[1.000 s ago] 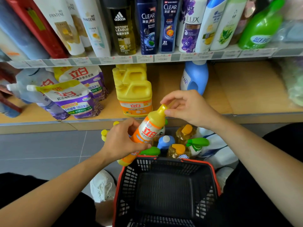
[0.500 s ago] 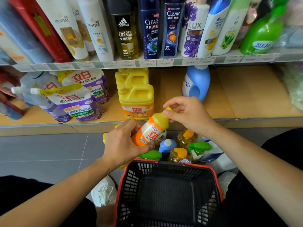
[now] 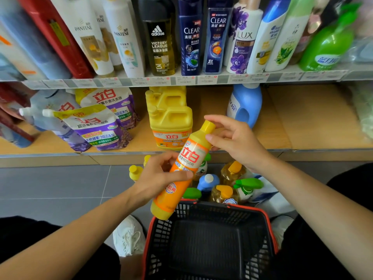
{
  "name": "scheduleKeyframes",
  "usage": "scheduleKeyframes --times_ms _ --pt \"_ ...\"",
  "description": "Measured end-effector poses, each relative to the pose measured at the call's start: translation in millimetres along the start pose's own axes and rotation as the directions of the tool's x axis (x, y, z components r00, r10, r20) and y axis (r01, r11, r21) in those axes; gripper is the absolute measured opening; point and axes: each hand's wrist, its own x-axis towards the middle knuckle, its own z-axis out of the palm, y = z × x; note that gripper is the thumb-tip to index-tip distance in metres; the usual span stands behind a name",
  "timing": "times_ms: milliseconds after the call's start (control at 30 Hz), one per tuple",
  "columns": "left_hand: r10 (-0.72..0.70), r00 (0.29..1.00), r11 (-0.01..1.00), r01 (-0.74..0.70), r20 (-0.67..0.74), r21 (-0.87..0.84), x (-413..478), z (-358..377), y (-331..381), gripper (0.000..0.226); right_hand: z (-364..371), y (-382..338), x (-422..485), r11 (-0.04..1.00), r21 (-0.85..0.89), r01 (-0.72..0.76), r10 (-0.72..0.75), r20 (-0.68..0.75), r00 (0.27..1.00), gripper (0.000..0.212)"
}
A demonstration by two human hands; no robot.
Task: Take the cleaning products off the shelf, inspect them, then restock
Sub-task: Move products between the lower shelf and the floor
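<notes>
Glossy plastic bottle (image 3: 186, 168), matt wooden shelf (image 3: 314, 120)

The right hand (image 3: 236, 140) is opening away from the yellow cap (image 3: 209, 126) it was pinching, its fingers now spread beside the cap. The left hand (image 3: 159, 178) is tilting the orange detergent bottle (image 3: 181, 170) more upright, showing more of its label than before.

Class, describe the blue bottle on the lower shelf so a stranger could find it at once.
Start at the lower wooden shelf. Right of the big yellow jugs stands a lone blue bottle, its top hidden by the price rail. It is the only blue handled bottle there.
</notes>
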Motion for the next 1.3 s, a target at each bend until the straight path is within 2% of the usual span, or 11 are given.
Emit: scheduleKeyframes --times_ms 100,233,400,500,633,800,933,1033,1133,1200,1300 --pt "-0.045 0.993 0.978 0.065 0.106 -0.196 -1 0 5 0.042 5 4 -1 0.970 0.211 -0.123 0.115 0.048 0.992 0.070" --pt "-0.047 0.991 0.931 0.090 0.129 -0.354 0 2 6 0.048 18 9 -6 0.960 0.240 -0.141 0.093 0.201 0.975 0.040" --pt "-0.059 0.995 0.915 0.087 0.083 -0.394 1 1 10 0.052 28 7 -13 0.934 0.281 -0.221 0.188 0.141 0.972 0.044" --pt "-0.076 0.996 0.897 0.088 0.046 -0.433 5 -4 13 0.050 39 12 -21 0.898 0.208 -0.387 0.356 0.175 0.918 0.047" --pt "-0.078 0.996 0.843 0.091 0.046 -0.530 7 -12 19 0.040 54 14 -30 0.807 0.211 -0.552 0.459 0.365 0.810 0.046" --pt "-0.128 0.990 0.873 0.141 0.059 -0.468 10 -15 22 0.033 62 19 -36 0.824 0.332 -0.460 0.392 0.253 0.885 0.045" --pt "-0.208 0.977 0.854 0.153 -0.056 -0.498 12 -13 19 0.042 63 20 -35 0.902 0.241 -0.359 0.323 0.174 0.930 0.054" --pt "-0.176 0.981 0.838 0.105 -0.083 -0.536 13 -20 18 0.042 61 17 -31 0.817 0.360 -0.451 0.371 0.272 0.888 0.056" --pt "-0.176 0.981 0.771 0.087 -0.080 -0.632 13 -25 20 0.060 55 14 -29 0.709 0.389 -0.588 0.439 0.410 0.800 0.062" --pt "-0.162 0.984 0.762 0.082 -0.067 -0.642 14 -26 20 0.060 54 15 -29 0.730 0.364 -0.578 0.428 0.416 0.802 0.058" --pt "-0.139 0.990 0.840 0.097 -0.039 -0.533 16 -25 22 0.042 59 17 -33 0.805 0.338 -0.487 0.398 0.301 0.867 0.049"
